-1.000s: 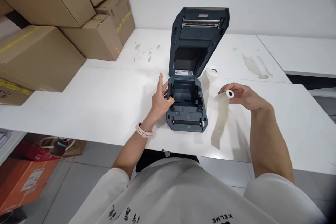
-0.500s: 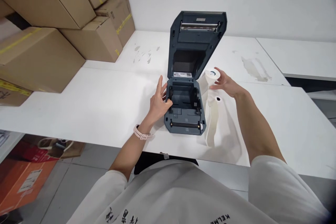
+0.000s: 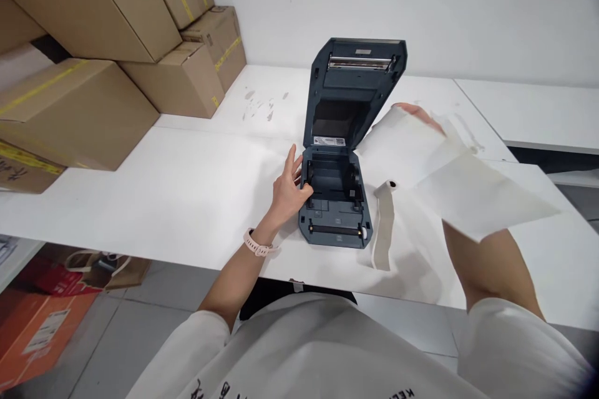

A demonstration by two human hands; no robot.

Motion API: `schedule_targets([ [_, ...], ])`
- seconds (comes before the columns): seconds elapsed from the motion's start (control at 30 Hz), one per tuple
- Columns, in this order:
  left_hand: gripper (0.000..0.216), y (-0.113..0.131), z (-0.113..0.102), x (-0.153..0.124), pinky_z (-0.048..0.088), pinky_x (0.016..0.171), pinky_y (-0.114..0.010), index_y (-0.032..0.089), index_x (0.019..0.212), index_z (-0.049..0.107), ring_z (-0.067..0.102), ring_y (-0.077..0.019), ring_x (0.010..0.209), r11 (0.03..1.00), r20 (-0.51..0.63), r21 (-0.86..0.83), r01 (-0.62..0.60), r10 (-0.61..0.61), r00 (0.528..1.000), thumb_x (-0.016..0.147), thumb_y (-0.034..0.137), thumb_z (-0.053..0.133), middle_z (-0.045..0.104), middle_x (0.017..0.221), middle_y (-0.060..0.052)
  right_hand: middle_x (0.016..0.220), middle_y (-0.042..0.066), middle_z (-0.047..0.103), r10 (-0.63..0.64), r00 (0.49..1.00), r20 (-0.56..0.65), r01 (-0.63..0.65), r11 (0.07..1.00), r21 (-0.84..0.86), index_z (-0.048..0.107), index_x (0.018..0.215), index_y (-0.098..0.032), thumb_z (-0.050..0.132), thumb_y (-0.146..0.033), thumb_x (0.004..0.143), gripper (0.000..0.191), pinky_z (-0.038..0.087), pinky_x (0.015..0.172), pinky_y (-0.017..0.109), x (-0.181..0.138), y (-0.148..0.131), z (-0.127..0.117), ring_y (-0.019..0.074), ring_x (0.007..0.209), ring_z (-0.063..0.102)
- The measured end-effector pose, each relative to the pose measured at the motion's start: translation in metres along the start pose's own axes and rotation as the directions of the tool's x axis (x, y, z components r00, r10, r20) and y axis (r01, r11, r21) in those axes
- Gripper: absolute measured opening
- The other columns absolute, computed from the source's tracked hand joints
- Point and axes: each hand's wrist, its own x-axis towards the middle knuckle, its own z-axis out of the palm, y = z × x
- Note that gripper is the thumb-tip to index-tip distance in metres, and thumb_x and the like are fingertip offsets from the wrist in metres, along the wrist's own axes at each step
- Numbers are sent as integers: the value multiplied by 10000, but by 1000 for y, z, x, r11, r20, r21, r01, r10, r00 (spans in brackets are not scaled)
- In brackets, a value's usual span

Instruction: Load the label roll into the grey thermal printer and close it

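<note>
A dark blue-grey label printer (image 3: pixel 332 229) stands on the table with its lid (image 3: pixel 358 84) raised; the bay inside shows no roll. My left hand (image 3: pixel 291 187) grips its left side, thumb hooked over the rim and index finger stretched outward. To the printer's right, my right hand (image 3: pixel 418 115) is mostly covered by a wide, motion-blurred length of white label paper (image 3: pixel 491 190), which it carries; its fingertips are hidden. On the table between them lies a small roll with a dark-centred core (image 3: pixel 389 187), its pale strip (image 3: pixel 384 237) trailing toward the front edge.
Cardboard boxes (image 3: pixel 88 112) are stacked at the left on the white table (image 3: pixel 201 199), against the wall. An orange box (image 3: pixel 44 336) and a paper bag (image 3: pixel 126 274) are on the floor at lower left. A gap separates another table section at right.
The white label paper has been lifted and swung to the right with my right hand, spreading over the forearm. My left hand stays on the printer. The view has shifted slightly.
</note>
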Motion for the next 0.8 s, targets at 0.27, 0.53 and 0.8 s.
schedule_targets([
  [0.27, 1033, -3, -1, 1, 524, 1147, -490, 352, 1675, 150, 615, -306, 1388, 999, 13, 0, -33, 33, 999, 789, 191, 656, 476, 1654, -91, 1355, 68, 671, 82, 909, 408, 121, 886, -447, 480, 1424, -320, 798, -410, 695, 800, 543, 860, 417, 10, -113, 20, 329, 1084, 700],
  [0.53, 1044, -5, 2, 3, 548, 1101, -477, 393, 1657, 192, 670, -281, 1309, 999, -24, 7, -40, 41, 999, 753, 125, 638, 521, 1623, -69, 1127, 100, 712, 306, 706, 638, 357, 625, -694, 605, 1074, -221, 790, -278, 659, 458, 472, 897, 435, 48, -130, 62, 354, 1085, 671],
  [0.8, 1030, -8, 1, 2, 494, 1154, -507, 393, 1659, 192, 647, -292, 1338, 999, -12, 30, -30, 30, 999, 765, 146, 640, 494, 1644, -61, 1136, 117, 698, 403, 660, 634, 318, 615, -722, 585, 1050, -214, 811, -371, 654, 483, 484, 801, 391, 49, -122, 76, 350, 1069, 667],
])
